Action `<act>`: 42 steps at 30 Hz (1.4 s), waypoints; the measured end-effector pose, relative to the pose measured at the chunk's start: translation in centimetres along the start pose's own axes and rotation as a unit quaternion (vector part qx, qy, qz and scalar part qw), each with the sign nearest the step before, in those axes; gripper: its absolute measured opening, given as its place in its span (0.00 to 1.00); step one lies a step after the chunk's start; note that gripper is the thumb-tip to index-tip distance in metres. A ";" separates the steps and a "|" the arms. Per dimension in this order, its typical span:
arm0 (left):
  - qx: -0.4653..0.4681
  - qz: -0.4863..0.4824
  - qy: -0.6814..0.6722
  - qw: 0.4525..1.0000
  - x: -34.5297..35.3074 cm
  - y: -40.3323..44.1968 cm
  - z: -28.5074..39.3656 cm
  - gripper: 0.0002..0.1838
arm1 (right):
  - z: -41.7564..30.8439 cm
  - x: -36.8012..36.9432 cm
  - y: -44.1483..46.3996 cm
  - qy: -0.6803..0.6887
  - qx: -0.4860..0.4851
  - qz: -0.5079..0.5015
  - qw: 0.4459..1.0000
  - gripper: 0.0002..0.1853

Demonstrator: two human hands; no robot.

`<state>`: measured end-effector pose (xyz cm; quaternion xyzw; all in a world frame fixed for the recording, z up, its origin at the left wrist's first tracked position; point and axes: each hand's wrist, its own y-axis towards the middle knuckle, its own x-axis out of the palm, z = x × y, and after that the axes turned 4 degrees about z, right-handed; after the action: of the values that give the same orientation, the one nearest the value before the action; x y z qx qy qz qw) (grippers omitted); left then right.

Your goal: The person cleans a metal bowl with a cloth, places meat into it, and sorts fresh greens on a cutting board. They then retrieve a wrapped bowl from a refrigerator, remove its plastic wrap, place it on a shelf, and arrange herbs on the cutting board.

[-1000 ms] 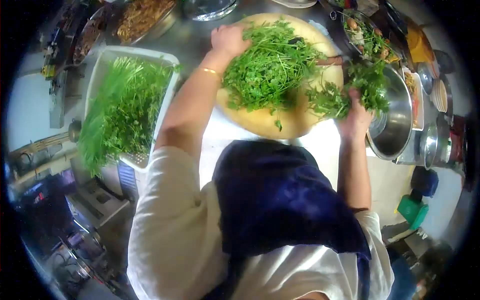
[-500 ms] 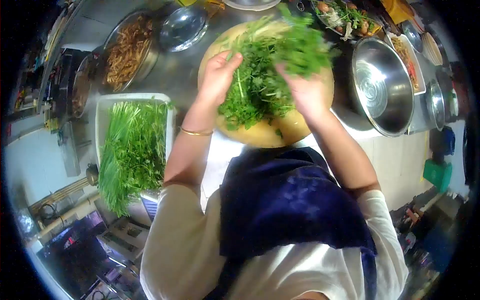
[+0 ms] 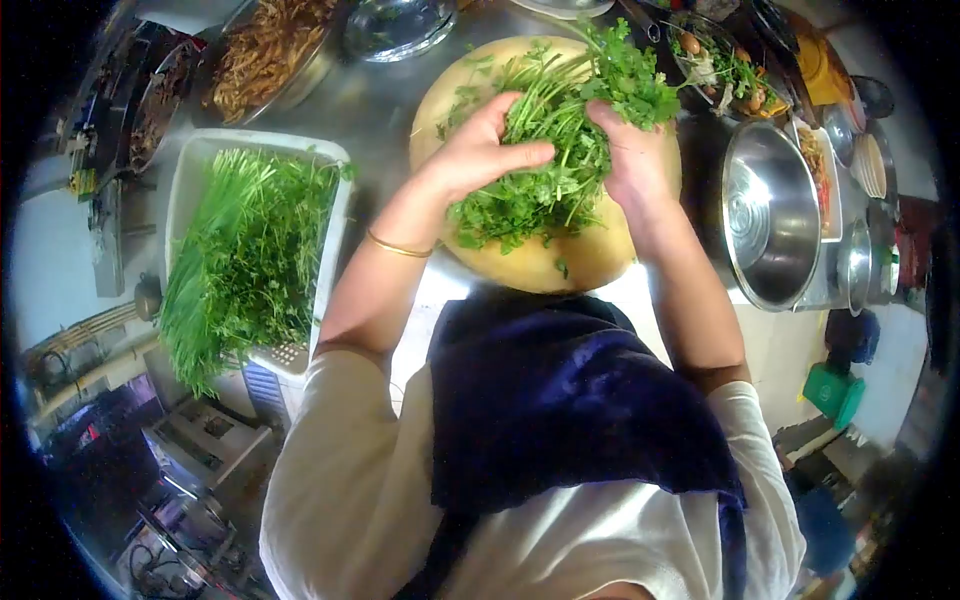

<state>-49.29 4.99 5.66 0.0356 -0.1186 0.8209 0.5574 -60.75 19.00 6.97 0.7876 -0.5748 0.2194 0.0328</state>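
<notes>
A leafy bunch of cilantro point(image 3: 550, 190) lies heaped on the round wooden chopping board point(image 3: 470, 85). My left hand point(image 3: 485, 150) is curved round the left side of the bunch, with its thumb over the stems and its fingertips partly hidden behind them. On the right, my right hand point(image 3: 632, 150) is closed on the other side of the cilantro, its thumb at the top. Leaves stick out above and beyond this hand. Some loose bits of leaf are scattered on the board around the bunch.
Left of the board, a white basket point(image 3: 338, 190) holds long green stalks and leafy herbs. An empty steel bowl point(image 3: 770, 215) stands to the right. Farther back are a bowl of brown strips point(image 3: 270, 55), a glass-like bowl point(image 3: 400, 28) and a plate of vegetable scraps point(image 3: 725, 70).
Both hands have come in closer round the cilantro, and its pale stems now show between them. The raised leaves at the right have come down slightly. The whole view has shifted a little.
</notes>
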 end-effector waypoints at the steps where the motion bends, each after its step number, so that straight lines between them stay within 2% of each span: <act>1: 0.017 -0.026 0.014 0.999 0.1 -0.4 0.4 0.30 | -0.3 -0.4 0.2 0.003 0.016 0.003 1.000 0.20; 2: -0.026 -0.035 -0.002 0.999 -1.2 0.5 -0.6 0.37 | -0.6 -0.9 0.5 0.007 0.033 0.005 0.999 0.20; 3: -0.037 -0.033 -0.066 0.997 -1.9 0.4 -0.6 0.35 | -1.7 -1.4 0.6 -0.012 0.057 0.032 0.998 0.19; 5: -0.055 -0.047 -0.109 0.991 -3.5 0.4 -0.4 0.33 | -3.1 -2.9 1.4 0.001 0.050 0.028 0.998 0.18; 6: -0.082 -0.026 -0.140 0.986 -3.6 -0.1 0.5 0.32 | -4.2 -3.2 1.5 0.034 0.081 0.049 0.995 0.18; 9: -0.060 0.002 -0.199 0.978 -4.3 0.1 0.3 0.29 | -7.4 -4.3 1.6 0.054 0.083 0.076 0.992 0.15; 13: -0.070 0.047 -0.178 0.980 -4.8 0.3 -0.7 0.33 | -7.6 -7.4 3.7 0.037 0.024 0.047 0.998 0.14; 14: -0.065 0.052 -0.176 0.981 -4.8 0.3 -0.8 0.34 | -8.0 -7.6 3.3 0.030 0.025 0.049 0.998 0.14; 17: 0.060 0.061 -0.028 0.996 -3.7 0.4 -0.6 0.34 | -8.7 -9.2 3.9 0.049 0.016 0.048 0.998 0.14; 18: 0.081 0.080 0.019 0.993 -3.1 -0.1 -0.1 0.31 | -9.3 -9.9 4.2 0.040 0.007 0.036 0.999 0.14; 21: 0.060 0.082 -0.034 0.994 -1.3 -0.9 0.8 0.28 | -11.1 -11.0 4.5 0.002 0.013 0.044 0.999 0.17; 24: 0.085 0.154 -0.153 0.972 0.7 -0.3 -0.7 0.26 | -10.5 -9.0 2.8 0.014 0.118 -0.002 0.993 0.19; 25: 0.088 0.176 -0.180 0.964 1.5 0.0 -1.0 0.26 | -9.6 -8.0 1.8 0.003 0.139 -0.049 0.989 0.19; 26: 0.086 0.179 -0.194 0.961 3.0 -0.1 -0.3 0.25 | -7.2 -7.0 1.7 0.010 0.173 -0.029 0.984 0.21; 27: 0.078 0.190 -0.199 0.958 4.1 -0.1 -1.1 0.26 | -6.0 -4.9 0.1 -0.015 0.127 -0.019 0.992 0.24; 28: 0.079 0.166 -0.171 0.968 5.1 -0.1 -1.8 0.26 | -3.7 -3.9 -0.2 -0.025 0.107 -0.012 0.994 0.27; 29: 0.079 0.145 -0.142 0.976 6.0 -0.1 -2.4 0.25 | -2.1 -3.1 -0.9 -0.001 0.092 -0.053 0.994 0.28; 31: 0.186 0.149 0.092 0.967 7.6 -0.7 -3.6 0.23 | 0.8 -3.3 -1.2 -0.035 0.032 -0.143 0.989 0.27; 32: 0.170 0.155 0.135 0.964 7.6 -1.1 -4.2 0.20 | 0.9 -3.9 -1.0 -0.103 0.042 -0.139 0.984 0.24; 33: 0.189 0.146 0.215 0.947 7.6 -1.6 -3.5 0.23 | -0.1 -4.2 -1.2 -0.159 0.043 -0.154 0.974 0.19; 35: 0.252 0.112 0.290 0.916 7.9 -2.3 -2.6 0.25 | -1.1 -5.0 -1.3 -0.233 -0.030 -0.165 0.958 0.16; 37: 0.253 0.126 0.322 0.904 8.2 -3.2 -2.1 0.26 | -0.5 -7.5 -0.2 -0.242 -0.013 -0.172 0.955 0.16; 39: 0.236 0.106 0.374 0.891 7.5 -4.1 -2.0 0.26 | -1.3 -10.2 1.0 -0.298 -0.067 -0.090 0.948 0.15; 40: 0.246 0.087 0.415 0.872 6.6 -4.4 -2.7 0.26 | -2.0 -11.8 2.1 -0.150 0.071 0.011 0.986 0.15; 41: 0.255 0.066 0.455 0.850 5.7 -4.8 -3.7 0.27 | -2.7 -13.1 3.0 0.006 0.205 0.115 0.972 0.16; 42: 0.188 0.022 0.487 0.853 5.2 -5.4 -3.9 0.28 | -3.9 -13.6 2.9 -0.001 0.182 0.125 0.975 0.15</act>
<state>-45.95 12.49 3.68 -0.2669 0.3240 0.7522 0.5079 -67.88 31.31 4.71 0.7027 -0.6189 0.3222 -0.1392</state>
